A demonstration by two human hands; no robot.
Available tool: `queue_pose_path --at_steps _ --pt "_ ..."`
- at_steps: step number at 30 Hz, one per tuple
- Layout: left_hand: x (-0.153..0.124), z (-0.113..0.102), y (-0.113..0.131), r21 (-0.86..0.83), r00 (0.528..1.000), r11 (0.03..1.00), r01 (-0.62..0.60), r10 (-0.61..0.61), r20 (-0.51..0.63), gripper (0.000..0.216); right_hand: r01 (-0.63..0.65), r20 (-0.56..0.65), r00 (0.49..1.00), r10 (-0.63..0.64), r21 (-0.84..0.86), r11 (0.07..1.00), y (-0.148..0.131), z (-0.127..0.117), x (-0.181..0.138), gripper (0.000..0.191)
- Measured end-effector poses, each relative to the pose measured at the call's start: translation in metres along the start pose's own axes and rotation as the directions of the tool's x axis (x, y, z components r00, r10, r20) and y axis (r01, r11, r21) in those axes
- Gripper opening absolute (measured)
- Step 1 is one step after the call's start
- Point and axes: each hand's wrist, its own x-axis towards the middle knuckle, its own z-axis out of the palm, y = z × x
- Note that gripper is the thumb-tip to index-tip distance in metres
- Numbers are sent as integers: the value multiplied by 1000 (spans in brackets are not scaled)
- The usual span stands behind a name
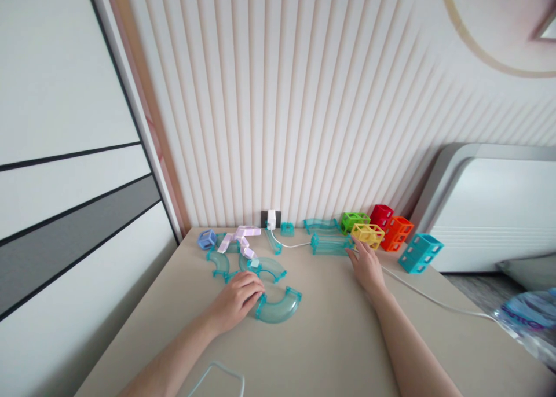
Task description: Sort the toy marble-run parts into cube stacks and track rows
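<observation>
My left hand [241, 300] has its fingers curled at the left end of a curved see-through teal track piece [280, 311], which lies on the table. My right hand [368, 265] reaches forward with its fingers stretched and thumb apart. Its fingertips are at the right end of a straight teal track piece [332, 245] and the front of a yellow open-frame block [367, 235]. I cannot tell which of the two they touch. Just beyond my left hand, more curved teal pieces [270, 265] lie together, with a small pale blue part [253, 263] on them.
A lilac jointed piece [240, 238] and a blue cube [207, 239] lie at the back left. Green [354, 222], red [381, 215], orange [397, 232] and teal [420, 253] blocks stand at the right. From a white charger [271, 219], a cable [434, 296] crosses the table.
</observation>
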Motion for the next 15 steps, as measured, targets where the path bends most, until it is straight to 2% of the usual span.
queue_pose_path --at_steps 4,12,15 --pt "0 0 0 5 1000 1000 1 -1 4 17 -94 -27 995 95 33 995 3 0 -1 49" --pt "-1 0 0 14 1000 1000 2 -3 12 18 -84 -2 996 84 -30 996 -2 -4 1 46" --pt "-1 0 -1 14 1000 1000 2 -2 23 18 -66 11 998 66 -7 998 -2 -5 1 42"
